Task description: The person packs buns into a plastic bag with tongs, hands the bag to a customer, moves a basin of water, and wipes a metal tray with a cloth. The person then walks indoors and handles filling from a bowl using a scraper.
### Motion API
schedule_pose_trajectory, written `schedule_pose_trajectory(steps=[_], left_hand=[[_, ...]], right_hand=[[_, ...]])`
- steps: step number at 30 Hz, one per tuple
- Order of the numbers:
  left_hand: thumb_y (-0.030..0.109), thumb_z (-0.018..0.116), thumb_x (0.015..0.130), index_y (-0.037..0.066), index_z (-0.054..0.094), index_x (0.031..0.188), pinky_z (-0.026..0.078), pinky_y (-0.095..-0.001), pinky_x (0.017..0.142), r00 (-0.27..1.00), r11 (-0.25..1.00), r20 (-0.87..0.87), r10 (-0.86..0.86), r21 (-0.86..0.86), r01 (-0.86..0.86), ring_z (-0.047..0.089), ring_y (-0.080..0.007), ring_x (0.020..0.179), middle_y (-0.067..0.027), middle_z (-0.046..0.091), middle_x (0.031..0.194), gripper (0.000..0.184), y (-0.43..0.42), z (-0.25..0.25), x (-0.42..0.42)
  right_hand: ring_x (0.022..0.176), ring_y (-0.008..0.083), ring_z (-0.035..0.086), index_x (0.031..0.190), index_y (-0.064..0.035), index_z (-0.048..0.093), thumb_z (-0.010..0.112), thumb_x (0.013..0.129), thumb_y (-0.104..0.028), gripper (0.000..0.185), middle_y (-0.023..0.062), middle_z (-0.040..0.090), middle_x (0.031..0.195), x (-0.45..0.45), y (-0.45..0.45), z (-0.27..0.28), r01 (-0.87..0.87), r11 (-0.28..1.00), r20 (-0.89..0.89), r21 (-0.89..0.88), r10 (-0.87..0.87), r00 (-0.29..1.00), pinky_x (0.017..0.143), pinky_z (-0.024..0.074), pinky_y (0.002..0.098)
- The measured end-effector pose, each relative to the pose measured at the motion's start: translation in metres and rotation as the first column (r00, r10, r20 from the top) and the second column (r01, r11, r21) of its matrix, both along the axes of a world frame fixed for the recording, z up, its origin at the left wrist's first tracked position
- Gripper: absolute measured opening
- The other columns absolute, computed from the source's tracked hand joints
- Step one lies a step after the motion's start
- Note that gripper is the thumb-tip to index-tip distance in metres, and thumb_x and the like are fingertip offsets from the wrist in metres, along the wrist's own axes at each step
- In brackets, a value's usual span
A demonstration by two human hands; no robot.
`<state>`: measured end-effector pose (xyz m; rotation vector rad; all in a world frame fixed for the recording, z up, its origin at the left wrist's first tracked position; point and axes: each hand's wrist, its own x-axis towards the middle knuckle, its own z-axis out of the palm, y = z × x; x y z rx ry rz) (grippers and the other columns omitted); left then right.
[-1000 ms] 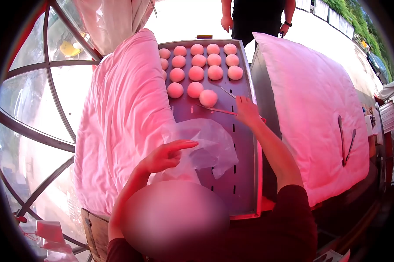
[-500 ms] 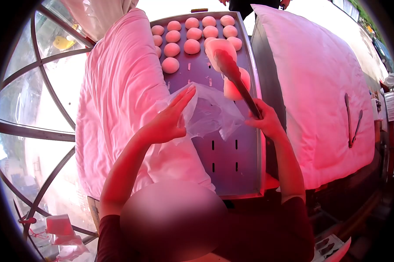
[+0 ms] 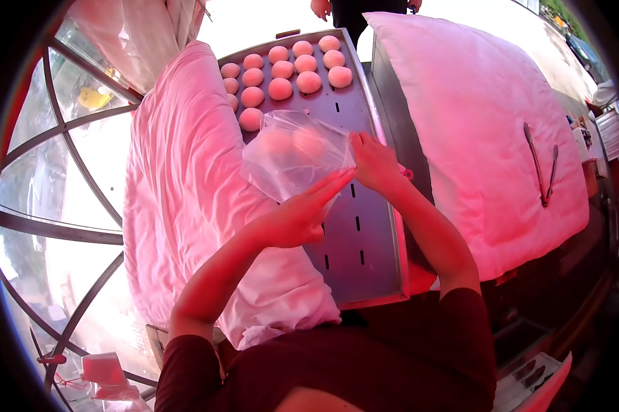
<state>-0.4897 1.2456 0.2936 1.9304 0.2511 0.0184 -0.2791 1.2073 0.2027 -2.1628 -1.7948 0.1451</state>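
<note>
A thin clear plastic bag [image 3: 282, 168] lies over the middle of the metal tray [image 3: 385, 233], with two round pale buns [image 3: 308, 143] showing through it. My left hand [image 3: 299, 213] is at the bag's lower edge, its fingers stretched out towards my right hand. At the bag's right corner my right hand [image 3: 375, 161] is closed; a red-looped end of the tongs [image 3: 407, 174] shows beside it, and the rest of the tongs is hidden. Further up the tray stand rows of round buns [image 3: 280, 88], the closest one [image 3: 250, 119] just above the bag.
A thick quilt [image 3: 179, 178] covers the tray's left side. Another quilt [image 3: 474, 137] lies on the right, with a second pair of tongs [image 3: 544, 172] on it. Beyond the tray stands a person [image 3: 354, 17]. A metal-framed clear wall [image 3: 55, 233] is at the left.
The two buns held in the tongs are now inside the bag. My right hand has moved up to the bag's corner, and my left hand has shifted right beneath the bag.
</note>
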Motion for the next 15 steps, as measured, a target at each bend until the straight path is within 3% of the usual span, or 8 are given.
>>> schedule_pose_trajectory(steps=[1, 2, 3, 7, 9, 10, 12, 15], left_hand=[[-0.012, 0.048, 0.065, 0.011, 0.015, 0.147, 0.041, -0.0216, 0.058, 0.987, 0.961, 0.047, 0.154, -0.239, -0.138, 0.051, -0.0107, 0.063, -0.0081, 0.048, 0.125, 0.091, 0.015, 0.006, -0.006], [-0.009, 0.049, 0.067, 0.011, 0.016, 0.147, 0.03, -0.0159, 0.05, 0.95, 0.864, 0.097, 0.297, -0.45, -0.224, 0.034, -0.0028, 0.051, -0.0014, 0.053, 0.081, 0.088, 0.036, 0.004, -0.017], [-0.007, 0.05, 0.067, 0.009, 0.018, 0.146, 0.027, -0.0165, 0.049, 0.872, 0.723, 0.095, 0.48, -0.606, -0.332, 0.033, -0.0046, 0.049, 0.0045, 0.038, 0.06, 0.087, 0.05, 0.01, -0.025], [-0.007, 0.049, 0.065, 0.006, 0.018, 0.146, 0.026, -0.0191, 0.047, 0.874, 0.691, 0.006, 0.485, -0.615, -0.379, 0.033, -0.0052, 0.051, 0.0033, 0.037, 0.062, 0.087, 0.085, -0.022, -0.058], [-0.008, 0.047, 0.063, 0.006, 0.017, 0.146, 0.027, -0.0193, 0.049, 0.932, 0.707, -0.067, 0.356, -0.633, -0.315, 0.033, -0.006, 0.052, 0.0045, 0.032, 0.06, 0.09, 0.071, -0.019, -0.061], [-0.011, 0.047, 0.061, 0.006, 0.016, 0.146, 0.031, -0.0187, 0.051, 0.956, 0.766, -0.089, 0.279, -0.58, -0.278, 0.036, -0.0052, 0.054, 0.0001, 0.05, 0.076, 0.092, 0.071, -0.026, -0.064], [-0.014, 0.047, 0.061, 0.009, 0.016, 0.147, 0.037, -0.0196, 0.055, 0.957, 0.889, -0.03, 0.29, -0.361, -0.281, 0.042, -0.0048, 0.062, -0.0058, 0.05, 0.121, 0.094, 0.06, -0.025, -0.06], [-0.015, 0.048, 0.063, 0.011, 0.018, 0.147, 0.041, -0.0212, 0.061, 0.983, 0.97, 0.044, 0.177, -0.176, -0.167, 0.046, -0.0052, 0.074, -0.0059, 0.027, 0.145, 0.093, 0.059, -0.019, -0.066]], right_hand=[[0.097, 0.0278, 0.055, 0.111, -0.0048, 0.047, 0.064, 0.067, -0.008, 0.047, 0.0097, 0.054, 0.102, 0.003, 0.006, 0.003, 0.027, 0.999, 0.036, 0.017, -0.028, 0.999, 0.077, 0.048, 0.0381], [0.094, 0.026, 0.054, 0.111, -0.0043, 0.048, 0.066, 0.067, -0.009, 0.048, 0.0093, 0.054, 0.099, 0.012, 0.001, 0.008, 0.032, 0.999, 0.016, 0.022, -0.032, 0.999, 0.076, 0.0473, 0.0367], [0.09, 0.0242, 0.053, 0.11, -0.0038, 0.049, 0.067, 0.066, -0.01, 0.048, 0.0088, 0.054, 0.096, 0.022, -0.006, 0.018, 0.033, 0.999, -0.041, 0.008, -0.033, 0.999, 0.075, 0.0465, 0.0353], [0.076, 0.017, 0.051, 0.108, -0.0018, 0.053, 0.072, 0.064, -0.014, 0.049, 0.0069, 0.054, 0.085, 0.071, -0.034, 0.073, -0.008, 0.996, -0.59, -0.09, -0.047, 0.806, 0.072, 0.0437, 0.0297], [0.074, 0.0164, 0.052, 0.107, -0.0018, 0.054, 0.074, 0.064, -0.015, 0.05, 0.0074, 0.055, 0.083, 0.059, -0.004, 0.091, 0.063, 0.983, -0.542, -0.17, -0.147, 0.827, 0.072, 0.0433, 0.0292], [0.075, 0.0176, 0.053, 0.107, -0.0023, 0.054, 0.074, 0.064, -0.016, 0.05, 0.0083, 0.056, 0.084, 0.047, 0.018, 0.099, 0.1, 0.969, -0.47, -0.224, -0.198, 0.86, 0.072, 0.0437, 0.03], [0.085, 0.0269, 0.059, 0.104, -0.003, 0.054, 0.076, 0.063, -0.021, 0.051, 0.0136, 0.06, 0.093, 0.034, 0.073, 0.057, -0.024, 0.989, -0.298, -0.143, -0.02, 0.954, 0.075, 0.0464, 0.0358], [0.093, 0.0325, 0.06, 0.1, -0.0015, 0.054, 0.071, 0.068, -0.021, 0.041, 0.016, 0.06, 0.099, -0.003, 0.155, -0.01, -0.112, 0.986, 0.002, -0.125, 0.113, 0.994, 0.076, 0.0495, 0.0411]])
